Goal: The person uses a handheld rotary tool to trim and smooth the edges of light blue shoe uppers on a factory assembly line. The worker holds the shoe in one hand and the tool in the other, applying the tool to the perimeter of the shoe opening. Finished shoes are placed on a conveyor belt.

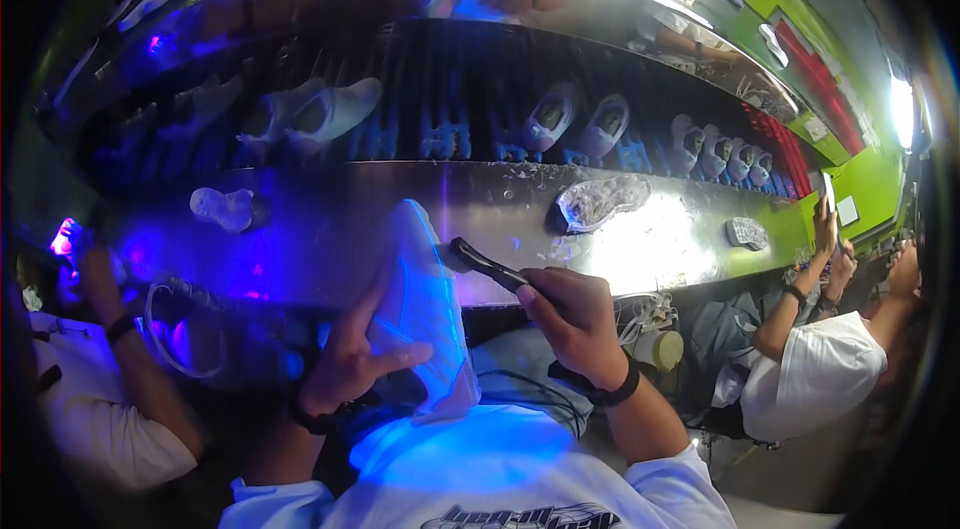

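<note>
My left hand [350, 354] is closed around a white shoe [425, 319] held up on its end, toe toward the conveyor. Blue light falls over the shoe, and a bright blue line glows along its edge. In my right hand [582, 324] is a small black-handled brush [492, 266], gripped with the fingers wrapped round the handle. The brush's head is just right of the shoe's upper part, apart from it or barely touching; I cannot tell which.
Beyond the metal ledge [500, 194], a conveyor carries several pale shoes [604, 126]. On the ledge lie a grey mottled sole-shaped piece [603, 202], a pale one [222, 209] and a smaller one [746, 233]. Co-workers in white shirts work at left [110, 409] and right [815, 369].
</note>
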Motion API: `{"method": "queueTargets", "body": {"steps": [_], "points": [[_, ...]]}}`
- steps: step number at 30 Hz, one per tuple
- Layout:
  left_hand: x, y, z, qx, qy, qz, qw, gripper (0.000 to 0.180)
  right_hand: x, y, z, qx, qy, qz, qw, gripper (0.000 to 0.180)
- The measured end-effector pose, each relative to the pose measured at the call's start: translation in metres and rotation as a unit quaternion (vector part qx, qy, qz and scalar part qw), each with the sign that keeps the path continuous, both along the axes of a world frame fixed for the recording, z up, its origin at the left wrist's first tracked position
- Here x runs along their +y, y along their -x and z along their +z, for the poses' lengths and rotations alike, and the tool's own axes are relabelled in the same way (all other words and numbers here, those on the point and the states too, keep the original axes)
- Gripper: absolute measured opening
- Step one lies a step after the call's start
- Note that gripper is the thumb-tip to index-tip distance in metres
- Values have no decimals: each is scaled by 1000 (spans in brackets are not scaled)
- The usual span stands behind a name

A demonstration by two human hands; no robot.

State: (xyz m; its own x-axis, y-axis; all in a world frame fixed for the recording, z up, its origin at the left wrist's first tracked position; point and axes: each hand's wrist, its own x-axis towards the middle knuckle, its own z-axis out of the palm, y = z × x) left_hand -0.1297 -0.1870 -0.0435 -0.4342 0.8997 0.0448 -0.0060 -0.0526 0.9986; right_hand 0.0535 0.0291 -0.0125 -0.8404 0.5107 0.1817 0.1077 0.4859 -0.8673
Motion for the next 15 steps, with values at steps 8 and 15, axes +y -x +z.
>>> {"method": "queueTargets", "body": {"steps": [8, 15], "points": [[0, 3, 11, -82, 31, -5, 996, 108, -10, -17, -8, 32, 12, 22, 999, 19], [5, 2, 17, -75, 21, 9, 997, 104, -14, -21, -1, 28, -28, 1, 999, 18]]}}
